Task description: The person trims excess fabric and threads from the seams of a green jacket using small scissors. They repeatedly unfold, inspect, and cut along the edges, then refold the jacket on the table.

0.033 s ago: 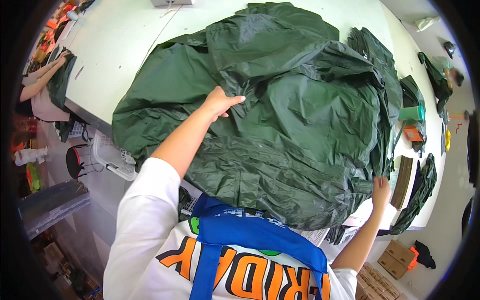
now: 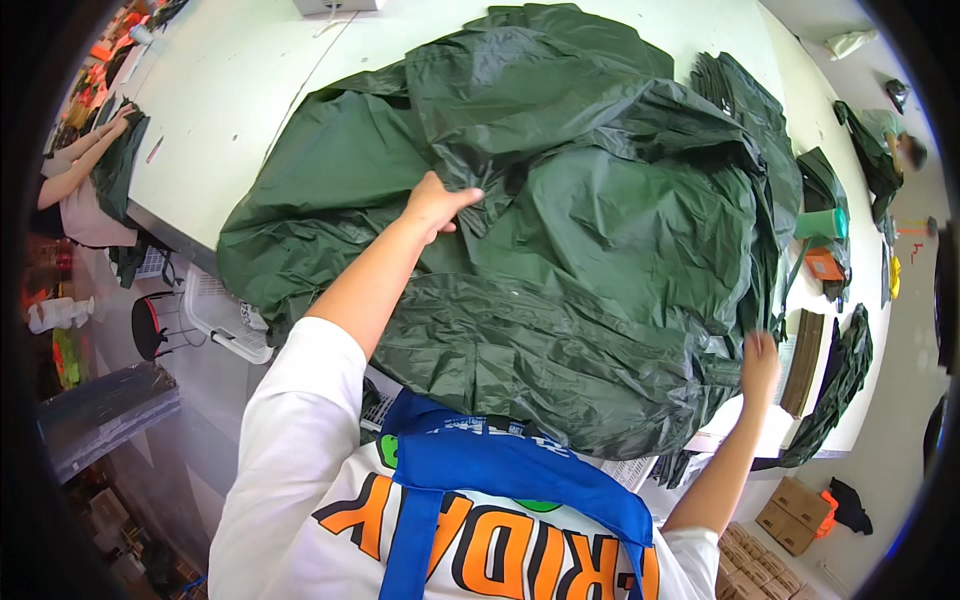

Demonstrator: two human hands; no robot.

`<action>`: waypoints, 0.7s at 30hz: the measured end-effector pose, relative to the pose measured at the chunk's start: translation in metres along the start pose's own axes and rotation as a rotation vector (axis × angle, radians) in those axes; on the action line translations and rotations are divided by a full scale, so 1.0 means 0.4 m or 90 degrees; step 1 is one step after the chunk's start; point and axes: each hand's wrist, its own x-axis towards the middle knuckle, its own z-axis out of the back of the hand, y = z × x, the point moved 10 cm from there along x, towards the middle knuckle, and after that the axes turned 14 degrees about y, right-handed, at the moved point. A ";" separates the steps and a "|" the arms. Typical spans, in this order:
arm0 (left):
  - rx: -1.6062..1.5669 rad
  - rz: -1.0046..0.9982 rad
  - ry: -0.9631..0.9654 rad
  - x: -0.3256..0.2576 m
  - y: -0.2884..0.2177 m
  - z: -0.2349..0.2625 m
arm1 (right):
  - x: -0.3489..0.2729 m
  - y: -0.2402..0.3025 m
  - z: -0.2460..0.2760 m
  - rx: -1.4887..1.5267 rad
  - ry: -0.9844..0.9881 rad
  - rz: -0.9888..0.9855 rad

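Note:
A large dark green garment (image 2: 640, 230) of shiny, raincoat-like fabric lies crumpled across the table in front of me. My left hand (image 2: 437, 208) rests on its middle, the thumb stretched to the right and apart from the curled fingers, with creases gathering beside the thumb. At the garment's right edge, my right hand (image 2: 760, 368) is closed, its fingers pinching the fabric edge and slightly blurred. A seamed band of the fabric runs along the near side, hanging over the table edge towards my blue apron (image 2: 520, 465).
Stacked dark green pieces (image 2: 735, 85) lie behind the garment. A green cup-like object (image 2: 823, 223), orange box (image 2: 825, 264) and brown stack (image 2: 803, 362) stand at right. A white basket (image 2: 232, 322) sits below the left table edge. Another person's arms (image 2: 85, 155) handle green fabric at far left.
My right hand has risen slightly along the garment's right edge. The left hand keeps its place on the fabric, and the whole view has shifted a little.

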 end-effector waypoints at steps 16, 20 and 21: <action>-0.561 -0.639 -0.188 -0.443 -0.488 0.795 | 0.235 0.681 0.071 -0.027 -0.129 0.615; -0.788 -0.396 -0.046 -0.289 -0.139 0.410 | -0.109 0.768 0.037 0.003 -0.167 0.806; -0.740 -0.311 0.040 -0.300 -0.104 0.229 | -0.152 0.765 -0.002 -0.018 -0.128 0.801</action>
